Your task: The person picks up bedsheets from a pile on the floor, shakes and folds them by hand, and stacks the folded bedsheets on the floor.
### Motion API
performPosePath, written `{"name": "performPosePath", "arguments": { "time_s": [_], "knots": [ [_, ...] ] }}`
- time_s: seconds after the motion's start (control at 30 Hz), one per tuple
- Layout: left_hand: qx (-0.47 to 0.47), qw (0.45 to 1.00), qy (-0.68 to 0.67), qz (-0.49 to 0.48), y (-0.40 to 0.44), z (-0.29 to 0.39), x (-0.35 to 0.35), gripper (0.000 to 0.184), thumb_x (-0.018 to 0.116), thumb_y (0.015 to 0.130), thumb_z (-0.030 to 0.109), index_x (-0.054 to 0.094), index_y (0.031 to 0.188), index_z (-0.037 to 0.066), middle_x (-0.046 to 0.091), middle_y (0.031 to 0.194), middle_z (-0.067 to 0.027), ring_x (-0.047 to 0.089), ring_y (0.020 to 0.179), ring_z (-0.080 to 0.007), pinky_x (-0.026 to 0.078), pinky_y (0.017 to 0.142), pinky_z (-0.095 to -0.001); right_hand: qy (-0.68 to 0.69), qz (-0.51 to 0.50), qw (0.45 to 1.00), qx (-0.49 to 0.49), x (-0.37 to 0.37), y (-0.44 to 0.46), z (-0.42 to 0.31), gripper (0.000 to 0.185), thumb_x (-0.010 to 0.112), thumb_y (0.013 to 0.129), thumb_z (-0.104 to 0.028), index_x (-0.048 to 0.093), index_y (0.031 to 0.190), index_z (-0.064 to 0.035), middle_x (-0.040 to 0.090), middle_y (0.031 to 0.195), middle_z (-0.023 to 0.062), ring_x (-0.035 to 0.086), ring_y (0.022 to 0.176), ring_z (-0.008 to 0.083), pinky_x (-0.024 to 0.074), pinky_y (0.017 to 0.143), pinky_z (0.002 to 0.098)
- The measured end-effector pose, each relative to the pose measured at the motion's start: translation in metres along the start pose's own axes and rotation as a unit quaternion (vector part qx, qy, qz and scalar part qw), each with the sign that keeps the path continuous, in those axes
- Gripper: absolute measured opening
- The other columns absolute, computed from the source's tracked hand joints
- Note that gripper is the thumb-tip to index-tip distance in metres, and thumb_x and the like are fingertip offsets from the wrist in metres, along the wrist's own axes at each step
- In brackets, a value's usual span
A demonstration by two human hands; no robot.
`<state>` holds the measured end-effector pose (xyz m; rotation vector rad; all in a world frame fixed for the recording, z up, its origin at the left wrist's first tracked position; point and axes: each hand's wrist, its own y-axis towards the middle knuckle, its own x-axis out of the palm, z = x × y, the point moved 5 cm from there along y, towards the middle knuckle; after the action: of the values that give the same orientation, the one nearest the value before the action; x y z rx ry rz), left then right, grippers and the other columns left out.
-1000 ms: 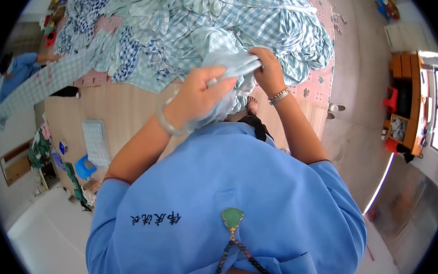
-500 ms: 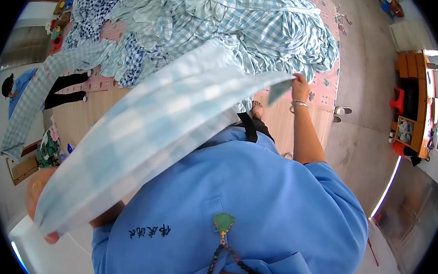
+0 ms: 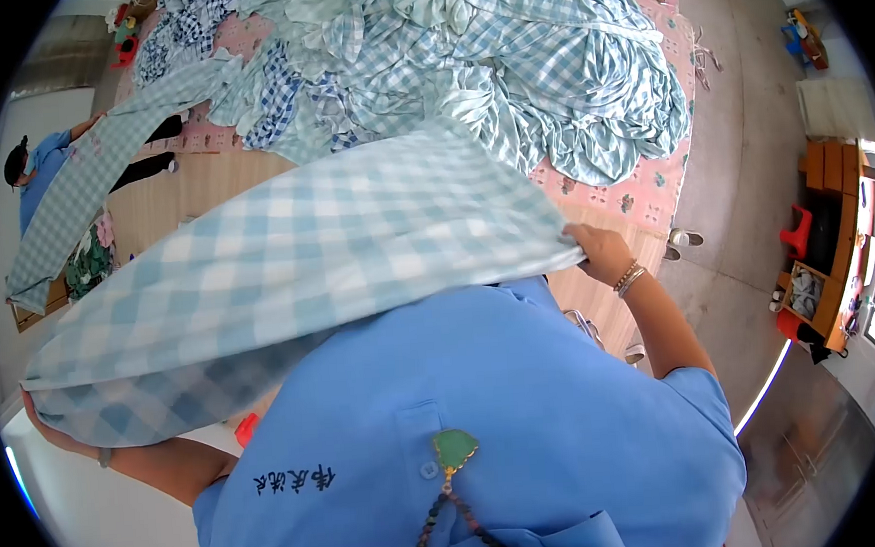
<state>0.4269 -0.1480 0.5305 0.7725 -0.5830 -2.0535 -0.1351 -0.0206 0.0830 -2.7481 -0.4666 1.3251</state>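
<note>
Widely, a sheet point(image 3: 295, 237) is stretched before the shirt point(image 3: 525, 398).
Its edge is pinched by the right hand point(image 3: 606, 253); the left hand's point(image 3: 50, 428) fingers are hidden.

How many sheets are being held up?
2: the near sheet, across the wearer's shirt; the far sheet, with the co-worker at left. Others may be hidden.

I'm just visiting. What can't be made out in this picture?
All in the head view:
Left hand: mostly hidden behind the checked cloth.
Cloth pile: far end cut off by the top edge.
Co-worker: partly hidden behind another cloth.
Grey bundle in the desk: too small to identify.
</note>
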Motion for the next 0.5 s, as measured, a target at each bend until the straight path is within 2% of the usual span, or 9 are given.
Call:
{"name": "performPosePath", "arguments": {
  "time_s": [0.07,0.17,0.23,0.27,0.33,0.4,0.43,0.47,0.5],
  "knots": [
    [-0.045,0.998,-0.038,0.009,-0.006,-0.007,0.001,0.035,0.043,0.083,0.026,0.051,0.108,0.002,0.049,0.111,-0.0121,0.046,0.102,-0.0223,0.038,0.085,-0.0316,-0.074,-0.068,0.995,-0.003,0.029,-0.018,0.029,0.029,0.061,0.071,-0.012,0.051,0.098,-0.0091,0.058,0.087,0.0106,0.057,0.067,0.0276,0.045,0.058,0.0336],
    [-0.14,0.984,-0.106,0.015,-0.009,-0.036,-0.007,0.034,0.043,0.083,0.025,0.051,0.108,0.002,0.05,0.11,-0.0117,0.046,0.101,-0.0226,0.038,0.085,-0.0317,-0.04,0.038,0.997,0.049,0.041,-0.028,0.074,0.018,0.058,0.072,-0.007,0.056,0.09,-0.0075,0.057,0.084,0.0092,0.057,0.065,0.021,0.0446,0.056,0.0308],
    [-0.187,0.973,-0.135,0.004,-0.005,-0.053,-0.015,0.034,0.044,0.083,0.025,0.051,0.108,0.002,0.05,0.109,-0.0117,0.046,0.101,-0.0228,0.038,0.085,-0.0319,0.238,0.196,0.914,0.264,0.035,-0.039,0.107,0.023,0.046,0.074,0.005,0.056,0.093,-0.0034,0.057,0.08,0.0054,0.056,0.076,0.0162,0.0448,0.065,0.028],
    [-0.219,0.96,-0.173,0.001,-0.005,-0.06,-0.017,0.034,0.045,0.083,0.026,0.051,0.107,0.002,0.05,0.109,-0.012,0.047,0.1,-0.0232,0.038,0.084,-0.0318,0.237,0.196,0.915,0.263,0.027,-0.037,0.107,0.023,0.046,0.074,0.005,0.056,0.093,-0.0034,0.057,0.08,0.0054,0.056,0.076,0.0162,0.0448,0.065,0.028],
    [-0.253,0.944,-0.212,-0.001,-0.008,-0.071,-0.023,0.035,0.046,0.083,0.027,0.051,0.106,0.001,0.051,0.108,-0.0123,0.048,0.098,-0.0236,0.039,0.083,-0.0316,0.342,0.29,0.848,0.282,-0.003,-0.041,0.11,0.031,0.037,0.076,0.009,0.055,0.099,-0.003,0.056,0.083,0.0046,0.054,0.081,0.0138,0.0444,0.069,0.0277],
    [-0.221,0.935,-0.278,-0.015,-0.009,-0.076,-0.026,0.034,0.049,0.082,0.025,0.051,0.105,0.0,0.051,0.107,-0.0124,0.05,0.096,-0.0252,0.039,0.085,-0.0348,0.233,0.379,0.87,0.21,-0.052,-0.059,0.149,0.03,0.036,0.079,0.007,0.054,0.101,-0.0017,0.056,0.087,0.0057,0.053,0.083,0.0146,0.0438,0.073,0.0272],
    [-0.22,0.935,-0.279,-0.011,0.0,-0.09,-0.032,0.034,0.049,0.082,0.025,0.051,0.105,0.0,0.051,0.107,-0.0124,0.05,0.096,-0.0252,0.039,0.085,-0.0348,0.109,0.493,0.842,0.19,-0.107,-0.062,0.113,0.019,0.04,0.081,0.004,0.052,0.095,0.0004,0.054,0.083,0.0071,0.053,0.077,0.0155,0.0435,0.072,0.0274],
    [-0.273,0.917,-0.288,-0.051,0.018,-0.118,-0.039,0.033,0.05,0.081,0.024,0.051,0.105,0.0,0.052,0.106,-0.0123,0.051,0.095,-0.0253,0.041,0.084,-0.0364,0.008,0.554,0.808,0.198,-0.15,-0.074,0.096,0.025,0.036,0.08,0.005,0.053,0.098,-0.0001,0.054,0.089,0.0071,0.053,0.082,0.0148,0.0447,0.072,0.0278],
    [-0.324,0.894,-0.296,-0.091,0.037,-0.149,-0.047,0.032,0.051,0.081,0.023,0.051,0.104,0.001,0.053,0.104,-0.0122,0.052,0.095,-0.0254,0.042,0.083,-0.038,0.059,0.637,0.743,0.196,-0.184,-0.091,0.097,0.023,0.038,0.08,0.004,0.052,0.097,-0.0013,0.054,0.091,0.0085,0.053,0.082,0.0155,0.0456,0.071,0.0271]
  ]
}}
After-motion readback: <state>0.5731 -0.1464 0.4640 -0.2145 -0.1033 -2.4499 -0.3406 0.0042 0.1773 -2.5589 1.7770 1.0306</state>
